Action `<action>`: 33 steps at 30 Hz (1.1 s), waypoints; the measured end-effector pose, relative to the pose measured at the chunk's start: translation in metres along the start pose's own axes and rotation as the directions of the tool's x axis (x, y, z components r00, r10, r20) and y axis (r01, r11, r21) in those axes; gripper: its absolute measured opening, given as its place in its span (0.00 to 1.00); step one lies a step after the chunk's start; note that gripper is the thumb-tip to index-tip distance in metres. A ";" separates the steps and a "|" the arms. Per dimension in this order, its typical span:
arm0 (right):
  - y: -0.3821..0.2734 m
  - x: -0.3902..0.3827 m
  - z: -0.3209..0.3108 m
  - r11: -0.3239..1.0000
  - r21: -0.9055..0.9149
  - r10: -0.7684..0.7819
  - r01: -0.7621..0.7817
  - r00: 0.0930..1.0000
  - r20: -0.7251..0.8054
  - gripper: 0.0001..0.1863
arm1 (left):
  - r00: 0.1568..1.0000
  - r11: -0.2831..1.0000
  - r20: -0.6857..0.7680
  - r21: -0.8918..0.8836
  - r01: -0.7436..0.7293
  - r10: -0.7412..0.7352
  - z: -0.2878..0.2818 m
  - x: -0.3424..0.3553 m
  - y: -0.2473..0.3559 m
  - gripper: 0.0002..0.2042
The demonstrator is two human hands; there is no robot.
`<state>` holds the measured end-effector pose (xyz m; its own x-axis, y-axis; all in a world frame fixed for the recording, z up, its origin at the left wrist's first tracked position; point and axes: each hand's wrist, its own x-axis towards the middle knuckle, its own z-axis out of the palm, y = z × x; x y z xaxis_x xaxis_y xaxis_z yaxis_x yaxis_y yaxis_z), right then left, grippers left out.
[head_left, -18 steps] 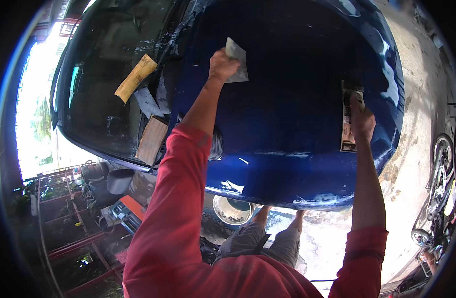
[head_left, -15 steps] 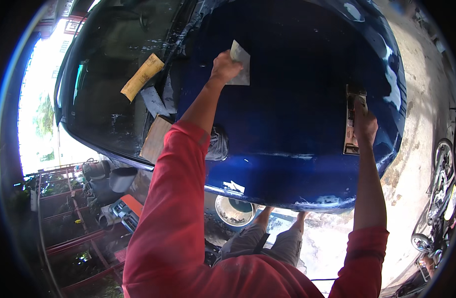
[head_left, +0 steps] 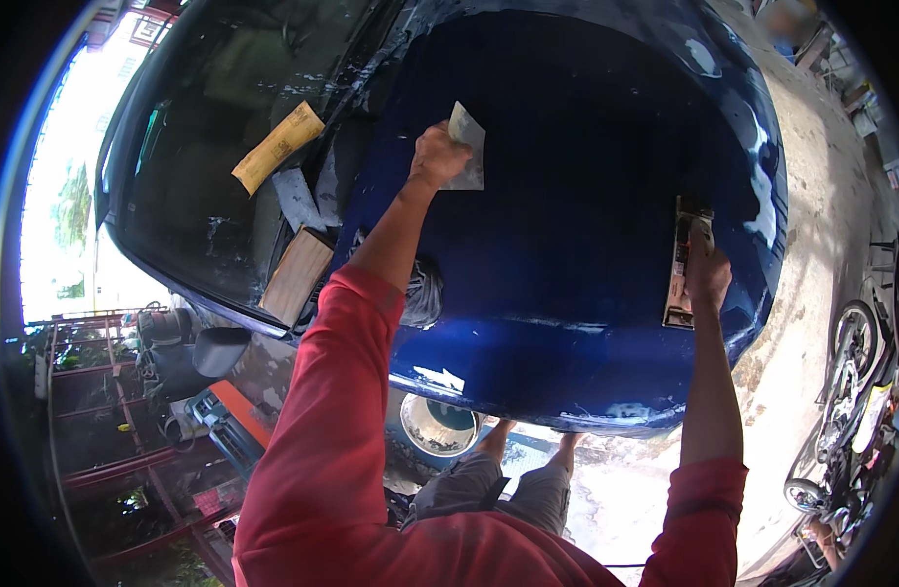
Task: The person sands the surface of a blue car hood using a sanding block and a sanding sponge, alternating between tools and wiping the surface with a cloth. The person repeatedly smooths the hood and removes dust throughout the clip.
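Observation:
In front of me lies the dark blue car hood [head_left: 557, 235]. My left hand [head_left: 440, 155] is closed on a thin grey sheet [head_left: 471, 157], flat with straight edges, over the hood's windshield side. Whether it is sandpaper or a spreader I cannot tell. Toward the hood's right end, my right hand [head_left: 708, 278] wraps round a long narrow sanding block [head_left: 678, 264] with a metal-like frame. It appears to rest on the paint, its underside hidden. A dark bunched cloth [head_left: 423, 293] sits beside my left forearm.
On the windshield side lie a yellow packet [head_left: 278, 147], grey sheets [head_left: 299, 200] and a wooden block [head_left: 297, 276]. A bucket [head_left: 437, 427] stands below the hood's near edge. An orange-and-teal case [head_left: 236, 423] is at left; a bicycle [head_left: 853, 362] is at far right.
The whole view has turned slightly, so the wooden block shows more fully. Both hands keep their hold and stay at nearly the same places over the hood.

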<state>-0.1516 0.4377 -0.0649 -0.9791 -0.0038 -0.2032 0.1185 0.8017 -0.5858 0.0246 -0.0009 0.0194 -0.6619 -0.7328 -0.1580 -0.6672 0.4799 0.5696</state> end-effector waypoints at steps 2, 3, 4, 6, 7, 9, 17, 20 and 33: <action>0.000 -0.002 -0.002 1.000 0.014 -0.020 0.020 1.000 0.008 0.45 | 0.997 1.000 -0.070 -0.001 -0.020 0.020 0.020 0.006 0.005 0.23; -0.001 -0.003 -0.003 0.999 0.012 -0.036 0.036 0.999 0.004 0.45 | 0.996 0.998 -0.084 0.040 -0.038 0.041 0.033 0.014 0.012 0.23; -0.002 -0.002 -0.002 0.999 0.025 -0.030 0.030 1.000 0.004 0.45 | 0.999 0.999 -0.050 0.038 -0.011 0.013 0.040 0.019 0.017 0.23; -0.002 -0.003 -0.002 0.999 -0.003 -0.038 0.038 0.999 -0.015 0.45 | 1.000 0.999 -0.013 0.036 0.016 -0.016 0.039 0.012 0.014 0.24; -0.002 -0.003 -0.002 0.999 0.019 -0.035 0.035 0.999 -0.002 0.45 | 1.000 0.999 -0.014 0.035 0.012 -0.011 0.029 0.003 0.006 0.25; 0.000 -0.001 -0.004 0.999 0.005 -0.045 0.045 0.999 0.002 0.45 | 1.000 0.999 -0.020 -0.051 0.019 -0.020 0.009 -0.016 -0.008 0.26; -0.005 0.019 -0.005 0.996 0.025 0.079 -0.082 0.990 0.114 0.44 | 0.941 0.941 -0.217 -0.279 0.194 -0.259 -0.036 0.060 -0.136 0.24; -0.005 0.012 -0.002 0.994 -0.041 0.109 -0.106 0.991 0.080 0.46 | 0.962 0.959 -0.190 -0.240 0.149 -0.197 -0.033 0.102 -0.111 0.25; -0.011 0.010 -0.001 0.992 -0.065 0.110 -0.107 0.993 0.042 0.43 | 0.976 0.945 -0.116 -0.292 0.146 -0.186 -0.020 0.079 -0.039 0.20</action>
<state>-0.1629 0.4298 -0.0597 -0.9522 0.0593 -0.2997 0.2120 0.8347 -0.5083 0.0049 -0.0873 0.0004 -0.4823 -0.8600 -0.1669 -0.6275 0.2062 0.7508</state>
